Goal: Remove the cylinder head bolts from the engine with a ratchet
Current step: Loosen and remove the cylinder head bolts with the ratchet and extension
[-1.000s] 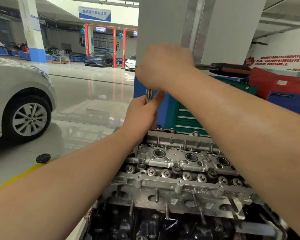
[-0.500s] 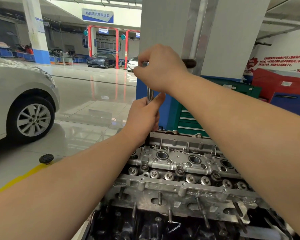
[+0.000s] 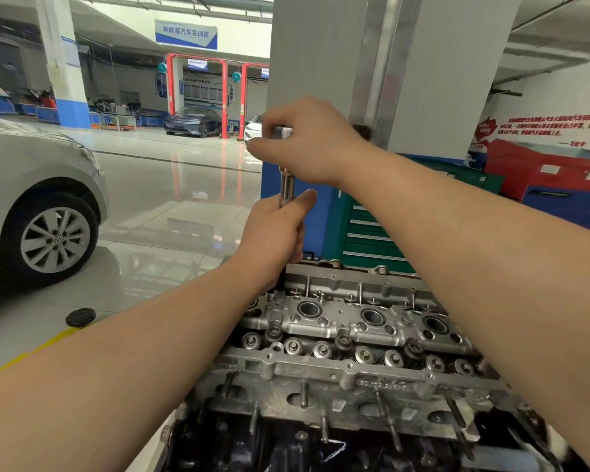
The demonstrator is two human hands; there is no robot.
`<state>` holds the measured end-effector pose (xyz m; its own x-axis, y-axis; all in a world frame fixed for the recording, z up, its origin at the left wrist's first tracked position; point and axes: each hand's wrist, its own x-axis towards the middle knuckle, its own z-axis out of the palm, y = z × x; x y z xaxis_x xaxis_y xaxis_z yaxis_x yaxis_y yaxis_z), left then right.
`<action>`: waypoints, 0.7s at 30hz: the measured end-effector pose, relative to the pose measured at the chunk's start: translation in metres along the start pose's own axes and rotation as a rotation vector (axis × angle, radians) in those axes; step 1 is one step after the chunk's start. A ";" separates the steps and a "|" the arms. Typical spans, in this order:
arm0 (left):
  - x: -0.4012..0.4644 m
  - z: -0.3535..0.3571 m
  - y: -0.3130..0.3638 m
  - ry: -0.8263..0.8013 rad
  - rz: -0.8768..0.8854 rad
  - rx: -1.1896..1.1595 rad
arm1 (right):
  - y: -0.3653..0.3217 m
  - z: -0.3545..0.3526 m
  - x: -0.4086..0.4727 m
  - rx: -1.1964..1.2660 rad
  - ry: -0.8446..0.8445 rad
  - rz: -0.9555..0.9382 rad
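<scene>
Ratchet (image 3: pixel 286 185) upright at centre frame, gripped by left hand (image 3: pixel 276 229) on shaft, right hand (image 3: pixel 307 141) curled over head (handle mostly hidden). Socket end concealed behind left hand at cylinder head (image 3: pixel 355 321), upper-left corner.

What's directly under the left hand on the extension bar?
The left hand grips the extension bar above the cylinder head; the bar's lower end and any bolt are hidden.
</scene>
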<state>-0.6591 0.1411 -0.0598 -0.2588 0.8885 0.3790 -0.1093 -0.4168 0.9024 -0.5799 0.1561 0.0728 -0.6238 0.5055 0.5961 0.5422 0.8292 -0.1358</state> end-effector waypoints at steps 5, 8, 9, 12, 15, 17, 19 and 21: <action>0.000 -0.001 -0.003 0.004 0.005 -0.025 | -0.007 0.010 -0.001 -0.065 0.129 0.054; -0.002 0.000 -0.001 0.068 0.060 0.036 | -0.019 0.007 0.003 -0.418 0.160 0.175; -0.003 0.001 -0.001 0.092 0.083 0.067 | -0.020 0.006 0.004 -0.485 0.150 0.189; -0.002 0.003 0.000 0.110 0.068 0.083 | -0.021 0.008 0.004 -0.557 0.144 0.187; 0.002 0.001 0.001 0.076 0.008 0.018 | -0.012 0.006 0.006 -0.389 0.087 0.094; 0.002 0.001 0.000 0.028 0.000 -0.012 | -0.004 0.001 0.001 -0.033 0.002 0.022; 0.000 0.002 0.000 -0.001 -0.001 -0.019 | -0.001 0.000 -0.005 0.193 0.026 -0.016; -0.001 0.000 0.000 -0.004 0.014 -0.015 | -0.004 0.005 -0.003 0.065 0.095 -0.003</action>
<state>-0.6585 0.1405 -0.0605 -0.2562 0.8832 0.3927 -0.1197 -0.4322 0.8938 -0.5830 0.1522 0.0674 -0.5679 0.4805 0.6683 0.5005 0.8462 -0.1831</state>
